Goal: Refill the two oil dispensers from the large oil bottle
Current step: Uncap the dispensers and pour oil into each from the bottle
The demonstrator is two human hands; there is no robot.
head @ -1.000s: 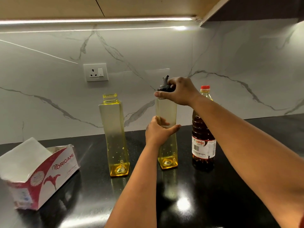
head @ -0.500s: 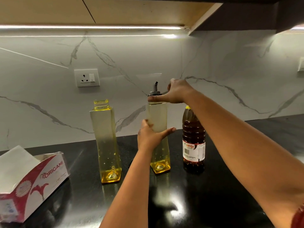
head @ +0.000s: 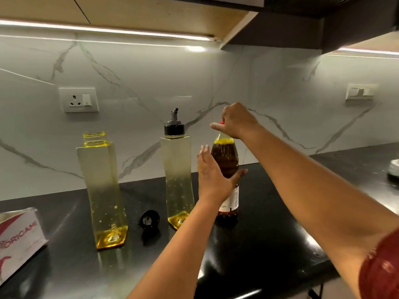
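Two tall square dispensers stand on the black counter, each with a little yellow oil at the bottom. The left dispenser (head: 101, 188) has no cap. The right dispenser (head: 177, 175) wears its black pour-spout cap (head: 174, 127). A loose black cap (head: 149, 220) lies between them. The large oil bottle (head: 225, 160), dark amber, stands to the right. My right hand (head: 234, 120) grips its red cap from above. My left hand (head: 212, 173) reaches the bottle's body with fingers straight and thumb spread around it.
A red and white tissue box (head: 19, 234) sits at the left edge. A wall socket (head: 78, 100) and a switch plate (head: 360, 91) are on the marble backsplash. A white object (head: 393, 167) lies at the far right of the counter (head: 269, 234).
Both hands left the right dispenser and moved right to the large oil bottle. The right hand now grips the bottle's cap. The view shifted, revealing the loose cap.
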